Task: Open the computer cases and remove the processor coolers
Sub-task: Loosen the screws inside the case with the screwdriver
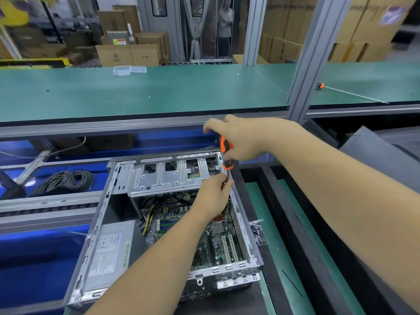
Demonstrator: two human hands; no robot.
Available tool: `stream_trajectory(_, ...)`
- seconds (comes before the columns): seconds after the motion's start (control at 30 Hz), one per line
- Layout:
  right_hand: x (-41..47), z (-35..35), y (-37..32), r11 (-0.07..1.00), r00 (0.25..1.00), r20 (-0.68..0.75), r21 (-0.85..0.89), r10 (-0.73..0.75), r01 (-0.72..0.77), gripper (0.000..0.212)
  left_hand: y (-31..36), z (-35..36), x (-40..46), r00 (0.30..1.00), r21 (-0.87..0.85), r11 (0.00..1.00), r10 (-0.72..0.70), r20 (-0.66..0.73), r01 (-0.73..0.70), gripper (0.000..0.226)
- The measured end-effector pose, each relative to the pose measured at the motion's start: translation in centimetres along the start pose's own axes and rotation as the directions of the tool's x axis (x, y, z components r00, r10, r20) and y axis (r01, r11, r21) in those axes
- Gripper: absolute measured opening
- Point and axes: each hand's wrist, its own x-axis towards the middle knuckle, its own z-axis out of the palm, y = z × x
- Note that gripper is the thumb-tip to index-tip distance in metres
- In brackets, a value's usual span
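While the right hand [236, 142] grips the screwdriver [226, 153], the left hand [213, 196] pinches its shaft at frame centre; the motherboard [204, 242] looks fragile, so hold the cooler by its rigid edges.

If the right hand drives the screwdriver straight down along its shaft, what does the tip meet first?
Probably the motherboard near the small finned heatsink; depth is unclear. The right hand holds the screwdriver; the left hand pinches its shaft.

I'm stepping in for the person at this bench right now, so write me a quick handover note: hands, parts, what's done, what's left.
Right hand grips the orange screwdriver by its handle, shaft pointing down into the computer case.
Left hand pinches the shaft to steady it.
Done: side panel is off; motherboard, power supply and drive cage are exposed.
Left: the screwdriver tip is near a small finned heatsink; whether the processor cooler is out I cannot tell.
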Motion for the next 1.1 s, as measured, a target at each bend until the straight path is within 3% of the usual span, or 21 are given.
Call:
stream_trajectory(0.07, 0.2, -0.1, -0.2, 0.996, 0.996, -0.077, -0.084, 0.035, -0.042, 0.042, 0.2, 0.3, -0.1, 1.0, 0.007, 1.0, -0.012, 0.007, 0.012, 0.04)
stream_trajectory(0.17, 0.1, -0.1, -0.1, 0.994, 0.997, -0.058, -0.097, -0.051, 0.045, 0.019, 0.3, 0.5, -0.1, 0.999, -0.018, 0.999, -0.045, 0.005, 0.045, 0.039)
stream_trajectory(0.23, -0.2, -0.5, -0.1, 0.997, 0.999, -0.042, -0.081, -0.021, 0.018, 0.049, 0.3, 0.4, -0.1, 0.998, -0.018, 0.998, -0.055, 0.009, 0.055, 0.039)
stream_trajectory(0.27, -0.1, -0.5, 0.0, 0.992, 0.998, -0.065, -0.129, 0.009, -0.017, 0.052, 0.3, 0.3, -0.1, 0.998, -0.011, 0.998, -0.057, 0.018, 0.058, 0.039)
stream_trajectory(0.37, 0.1, -0.4, 0.1, 0.989, 0.998, -0.054, -0.143, -0.039, 0.031, 0.027, 0.4, 0.2, -0.1, 0.997, -0.025, 0.997, -0.071, 0.036, 0.072, 0.036)
stream_trajectory(0.47, 0.0, -0.9, -0.2, 0.995, 1.0, -0.002, -0.096, -0.011, 0.011, 0.047, 0.3, 0.1, 0.0, 0.997, -0.028, 0.997, -0.071, 0.037, 0.072, 0.034)
stream_trajectory(0.6, 0.3, -0.6, -0.1, 0.988, 0.999, -0.013, -0.153, -0.034, 0.031, 0.025, 0.3, 0.2, 0.0, 0.997, -0.035, 0.997, -0.065, 0.049, 0.067, 0.036)
stream_trajectory(0.7, 0.1, -0.8, -0.4, 0.99, 1.0, -0.002, -0.139, 0.025, -0.025, 0.052, 0.3, 0.2, -0.1, 0.997, -0.031, 0.998, -0.058, 0.048, 0.06, 0.037)
stream_trajectory(0.8, 0.3, -0.8, -0.2, 0.986, 1.0, -0.013, -0.167, 0.001, -0.003, 0.026, 0.2, 0.2, -0.1, 0.996, -0.049, 0.996, -0.07, 0.053, 0.073, 0.037)
stream_trajectory(0.9, 0.4, -1.0, -0.4, 0.99, 1.0, 0.007, -0.14, 0.017, -0.016, 0.049, 0.1, 0.1, -0.1, 0.996, -0.061, 0.994, -0.083, 0.044, 0.086, 0.038)
stream_trajectory(0.97, 0.2, -1.2, -0.6, 0.977, 0.999, -0.026, -0.207, 0.039, -0.044, 0.041, 0.0, 0.2, -0.1, 0.996, -0.06, 0.995, -0.08, 0.044, 0.082, 0.037)
stream_trajectory(1.03, 0.3, -1.2, -0.4, 0.981, 1.0, -0.001, -0.192, 0.004, -0.004, 0.017, 0.0, 0.3, -0.1, 0.994, -0.076, 0.992, -0.095, 0.051, 0.098, 0.035)
stream_trajectory(1.1, 0.1, -1.4, -0.5, 0.992, 0.999, 0.047, -0.12, -0.019, 0.024, 0.033, -0.1, 0.3, -0.1, 0.993, -0.081, 0.99, -0.11, 0.05, 0.114, 0.034)
